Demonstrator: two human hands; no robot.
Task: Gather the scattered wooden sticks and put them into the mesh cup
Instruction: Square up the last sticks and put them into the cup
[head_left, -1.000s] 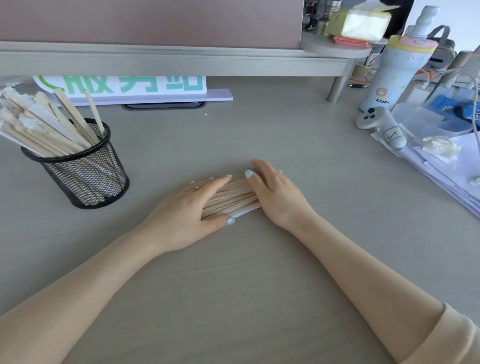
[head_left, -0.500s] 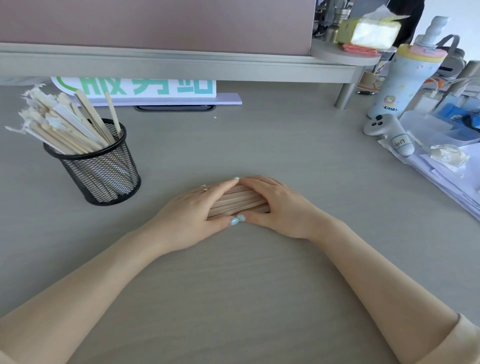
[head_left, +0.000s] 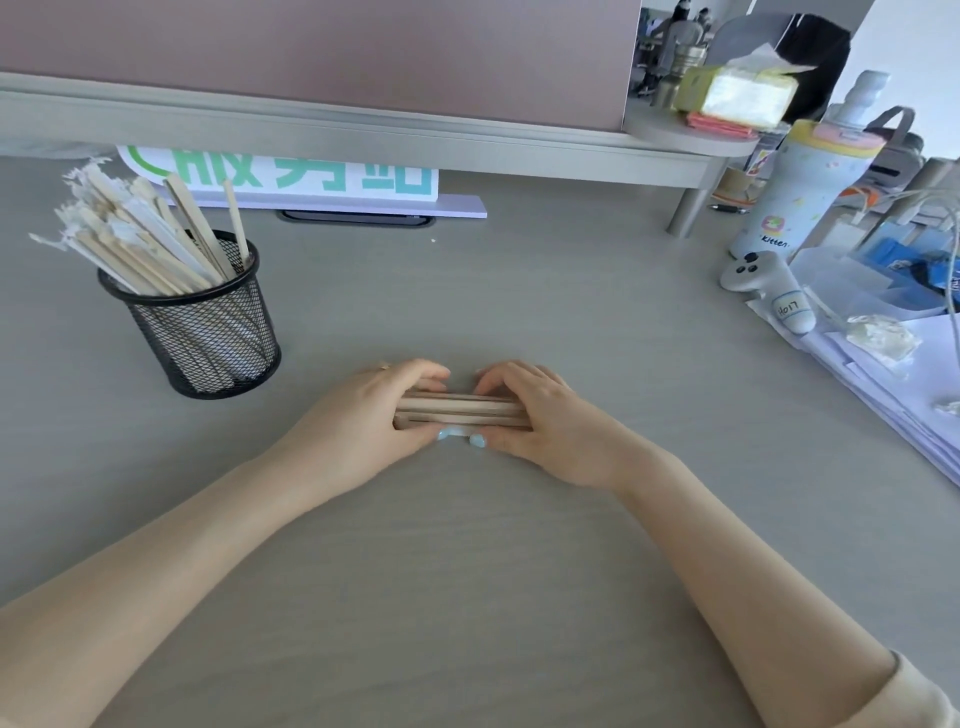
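A bundle of several wooden sticks (head_left: 462, 410) lies level on the grey desk (head_left: 467, 571) at the centre. My left hand (head_left: 363, 426) grips its left end and my right hand (head_left: 540, 426) grips its right end, fingers curled over the top and thumbs underneath at the front. The ends of the sticks are hidden inside my palms. A black mesh cup (head_left: 202, 327) stands to the left and farther back, holding many wooden sticks (head_left: 135, 234), some in white paper wrappers, leaning left.
A white sign with green characters (head_left: 291, 176) stands behind the cup under a raised shelf (head_left: 363, 130). At the right are a white controller (head_left: 769, 286), a pale bottle (head_left: 800, 192), stacked papers (head_left: 893, 374) and a tissue pack (head_left: 737, 93).
My hands have closed in from flat on the desk to curled around the sticks. The loose fan of sticks has become one tight, level bundle held at both ends.
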